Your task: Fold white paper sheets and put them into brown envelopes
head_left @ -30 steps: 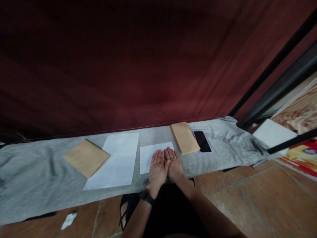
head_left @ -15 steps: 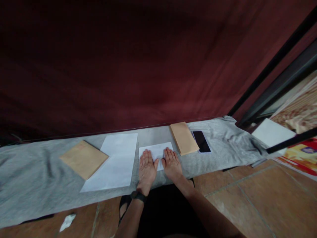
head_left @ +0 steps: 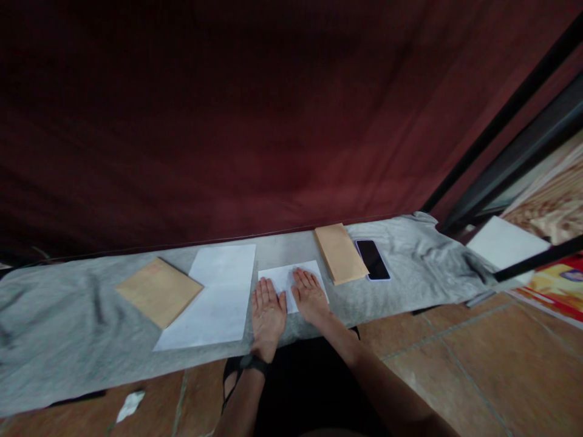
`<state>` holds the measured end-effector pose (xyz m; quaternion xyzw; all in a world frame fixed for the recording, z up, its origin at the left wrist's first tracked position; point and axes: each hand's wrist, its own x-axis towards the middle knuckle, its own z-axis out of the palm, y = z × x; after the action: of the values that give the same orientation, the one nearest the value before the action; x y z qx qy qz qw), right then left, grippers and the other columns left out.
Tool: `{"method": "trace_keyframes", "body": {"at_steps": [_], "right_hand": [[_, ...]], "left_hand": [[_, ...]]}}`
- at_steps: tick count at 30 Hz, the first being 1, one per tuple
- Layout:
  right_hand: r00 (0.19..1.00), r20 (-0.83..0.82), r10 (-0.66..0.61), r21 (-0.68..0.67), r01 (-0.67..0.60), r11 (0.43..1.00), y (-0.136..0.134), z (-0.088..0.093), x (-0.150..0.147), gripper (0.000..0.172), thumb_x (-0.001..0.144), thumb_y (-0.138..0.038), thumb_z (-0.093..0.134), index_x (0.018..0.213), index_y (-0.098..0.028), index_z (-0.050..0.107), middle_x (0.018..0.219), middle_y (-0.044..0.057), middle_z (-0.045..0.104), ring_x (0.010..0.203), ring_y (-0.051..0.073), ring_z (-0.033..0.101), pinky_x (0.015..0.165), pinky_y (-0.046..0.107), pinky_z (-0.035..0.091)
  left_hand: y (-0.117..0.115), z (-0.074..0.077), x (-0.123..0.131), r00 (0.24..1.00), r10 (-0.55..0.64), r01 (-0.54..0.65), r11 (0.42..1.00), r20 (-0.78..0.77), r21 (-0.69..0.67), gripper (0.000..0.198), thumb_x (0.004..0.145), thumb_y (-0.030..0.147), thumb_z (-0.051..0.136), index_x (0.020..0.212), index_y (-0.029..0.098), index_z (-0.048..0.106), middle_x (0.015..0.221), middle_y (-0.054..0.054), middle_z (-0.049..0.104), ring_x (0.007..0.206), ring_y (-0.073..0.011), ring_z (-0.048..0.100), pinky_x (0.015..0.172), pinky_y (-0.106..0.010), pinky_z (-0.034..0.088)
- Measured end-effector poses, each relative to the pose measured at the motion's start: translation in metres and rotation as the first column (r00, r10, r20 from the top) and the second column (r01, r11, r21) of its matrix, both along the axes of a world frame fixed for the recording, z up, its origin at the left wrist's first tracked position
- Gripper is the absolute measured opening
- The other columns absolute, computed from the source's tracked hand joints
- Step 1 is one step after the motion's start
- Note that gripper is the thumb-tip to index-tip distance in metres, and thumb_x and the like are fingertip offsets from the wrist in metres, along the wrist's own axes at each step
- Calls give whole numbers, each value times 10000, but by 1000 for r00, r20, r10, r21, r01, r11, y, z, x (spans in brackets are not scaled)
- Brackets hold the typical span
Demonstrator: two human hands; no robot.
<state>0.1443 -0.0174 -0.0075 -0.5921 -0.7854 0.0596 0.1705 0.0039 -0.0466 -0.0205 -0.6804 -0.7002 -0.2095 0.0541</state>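
Note:
A small white sheet of paper (head_left: pixel 288 274), seemingly folded, lies on the grey cloth in front of me. My left hand (head_left: pixel 268 311) rests flat over its left side, fingers stretched out and the thumb apart. On the right part of the same paper my right hand (head_left: pixel 310 296) lies flat, its fingers extended forward and left. Much of the paper is hidden under both palms. Close to my right hand is a stack of brown envelopes (head_left: pixel 340 254). Larger white sheets (head_left: pixel 216 300) lie to the left of my left hand, partly beneath another brown envelope stack (head_left: pixel 159 292).
The grey cloth (head_left: pixel 68 315) covers a long narrow surface against a dark red curtain (head_left: pixel 273 139). A phone (head_left: pixel 372 260) touches the right envelopes. Black bars (head_left: pixel 505 127) and a white board (head_left: pixel 507 243) stand at the right. A crumpled tissue (head_left: pixel 130 405) lies on the tiled floor.
My right hand has slid left and slightly forward across the paper. My left hand has shifted slightly left and back on it. The view has moved slightly.

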Motion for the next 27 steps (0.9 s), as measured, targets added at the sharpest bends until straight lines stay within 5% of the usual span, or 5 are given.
{"method": "trace_keyframes", "body": {"at_steps": [6, 27], "right_hand": [[991, -5, 137, -2, -137, 991, 10, -3, -20, 464, 1047, -313, 358, 1455, -143, 500, 1547, 88, 436, 1438, 239, 385, 1200, 439, 264], [993, 9, -119, 170, 116, 979, 5, -20, 22, 514, 1033, -316, 374, 1488, -85, 445, 1529, 142, 449, 1416, 267, 417, 1171, 436, 302]], "left_hand": [[-1, 3, 0, 1000, 5, -7, 998, -29, -58, 612, 995, 324, 291, 1498, -20, 343, 1571, -250, 342, 1490, -317, 286, 1198, -520, 291], [3, 3, 4, 1000, -1, 0, 1000, -18, -7, 615, 1007, 359, 281, 1490, -13, 363, 1543, -257, 391, 1484, -313, 303, 1215, -538, 239]]}}
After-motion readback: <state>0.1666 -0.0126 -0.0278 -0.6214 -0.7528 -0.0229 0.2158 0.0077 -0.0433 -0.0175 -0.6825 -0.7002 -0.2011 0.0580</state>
